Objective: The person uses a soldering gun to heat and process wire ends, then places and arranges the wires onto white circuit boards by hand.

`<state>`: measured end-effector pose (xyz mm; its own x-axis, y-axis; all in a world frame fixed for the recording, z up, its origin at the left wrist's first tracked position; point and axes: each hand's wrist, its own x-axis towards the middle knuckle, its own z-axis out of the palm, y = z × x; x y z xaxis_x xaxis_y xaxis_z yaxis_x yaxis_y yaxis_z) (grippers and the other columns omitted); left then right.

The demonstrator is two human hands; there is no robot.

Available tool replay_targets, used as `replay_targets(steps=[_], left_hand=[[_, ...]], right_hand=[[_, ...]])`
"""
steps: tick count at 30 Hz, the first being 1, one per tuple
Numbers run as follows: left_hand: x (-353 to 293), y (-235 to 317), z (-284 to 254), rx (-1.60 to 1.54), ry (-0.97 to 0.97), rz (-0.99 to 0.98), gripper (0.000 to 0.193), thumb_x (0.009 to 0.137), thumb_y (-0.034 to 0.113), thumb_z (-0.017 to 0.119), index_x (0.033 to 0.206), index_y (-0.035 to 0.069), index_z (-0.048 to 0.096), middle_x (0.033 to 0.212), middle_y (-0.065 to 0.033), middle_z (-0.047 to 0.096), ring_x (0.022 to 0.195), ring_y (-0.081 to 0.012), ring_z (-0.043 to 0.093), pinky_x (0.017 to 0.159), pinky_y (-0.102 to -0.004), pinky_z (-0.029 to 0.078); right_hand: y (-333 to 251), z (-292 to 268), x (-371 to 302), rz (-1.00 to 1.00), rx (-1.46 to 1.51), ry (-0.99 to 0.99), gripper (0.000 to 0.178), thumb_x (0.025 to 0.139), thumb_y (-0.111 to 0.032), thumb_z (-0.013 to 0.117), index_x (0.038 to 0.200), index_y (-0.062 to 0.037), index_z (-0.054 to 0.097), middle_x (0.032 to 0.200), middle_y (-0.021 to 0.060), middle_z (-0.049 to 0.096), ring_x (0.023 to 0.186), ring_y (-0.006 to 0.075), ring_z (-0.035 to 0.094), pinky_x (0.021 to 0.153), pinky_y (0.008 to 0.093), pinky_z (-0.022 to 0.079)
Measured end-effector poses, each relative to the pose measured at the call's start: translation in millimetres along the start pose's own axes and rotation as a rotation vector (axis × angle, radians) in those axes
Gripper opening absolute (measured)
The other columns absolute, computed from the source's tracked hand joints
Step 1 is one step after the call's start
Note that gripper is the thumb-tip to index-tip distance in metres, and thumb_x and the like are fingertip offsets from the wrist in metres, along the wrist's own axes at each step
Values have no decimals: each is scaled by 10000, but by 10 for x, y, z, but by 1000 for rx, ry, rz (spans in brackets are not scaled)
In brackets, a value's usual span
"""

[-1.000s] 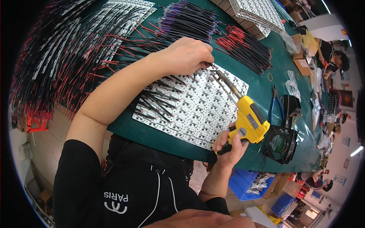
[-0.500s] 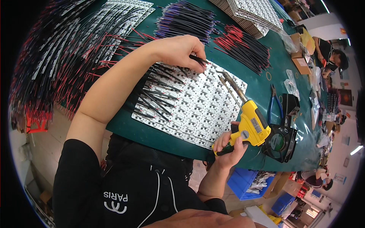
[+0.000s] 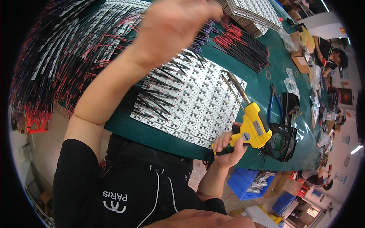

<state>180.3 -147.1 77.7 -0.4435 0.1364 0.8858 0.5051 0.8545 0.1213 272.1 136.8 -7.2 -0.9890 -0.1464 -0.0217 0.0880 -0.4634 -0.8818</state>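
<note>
My right hand [image 3: 230, 146] is wrapped round the handle of a yellow soldering gun [image 3: 256, 127]. The gun's metal tip and thin feed tube point up over the right part of a white panel of small circuit boards [image 3: 201, 102]. Short black wires [image 3: 156, 104] stick out from the panel's left side and top edge. Above the panel's upper left, my left hand [image 3: 173, 30] is raised and smeared by motion. Its fingers are too blurred to show whether they hold anything. Beyond it lies a bundle of purple and black wires [image 3: 203, 36], partly hidden by that hand.
Red and black wires [image 3: 245, 47] lie past the panel. Blue-handled pliers [image 3: 274, 102] and a black fan [image 3: 280, 142] sit at right. Wired panels [image 3: 57, 57] crowd the left; bare panels [image 3: 254, 13] are stacked at the back. A blue bin [image 3: 239, 184] stands below the table edge.
My left hand has left the panel's top edge, moving up and away toward the purple and black wires. A black wire now shows where its fingers were. My right hand and the soldering gun have barely moved.
</note>
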Motion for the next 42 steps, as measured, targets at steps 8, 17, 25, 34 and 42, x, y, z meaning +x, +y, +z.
replay_targets(steps=[8,17,25,34,42], left_hand=[[-307,119,218,-361,-710,-409,139,757,97,678,845,-9,663,790,-147,642,769,-287,625,667,-353,483],[-461,130,404,-383,-815,-542,126,684,86,668,756,-16,659,759,-134,623,744,-286,622,684,-356,486],[-473,140,427,-356,-827,-569,140,669,96,666,755,-15,655,761,-120,625,730,-277,624,682,-352,490],[-468,153,420,-335,-823,-540,145,657,95,656,756,-10,656,762,-119,630,728,-282,626,671,-351,492],[-484,159,432,-309,-819,-521,149,649,110,657,747,-2,657,742,-115,616,724,-293,616,658,-366,485]], right_hand=[[17,19,-10,-3,-35,7,485,898,-297,483,1189,75,372,564,59,417,395,126,399,343,259,371],[-27,61,-80,40,-96,24,456,867,-265,541,1129,76,391,545,71,437,377,135,415,342,256,374],[-51,75,-116,81,-175,38,358,857,-202,545,1053,66,411,571,90,449,413,143,432,375,264,398],[-52,77,-111,108,-227,21,331,863,-170,535,1049,75,413,578,96,455,411,145,429,380,261,397],[-34,50,-116,94,-252,7,338,864,-170,534,1065,73,411,580,99,457,411,145,430,377,261,396]])
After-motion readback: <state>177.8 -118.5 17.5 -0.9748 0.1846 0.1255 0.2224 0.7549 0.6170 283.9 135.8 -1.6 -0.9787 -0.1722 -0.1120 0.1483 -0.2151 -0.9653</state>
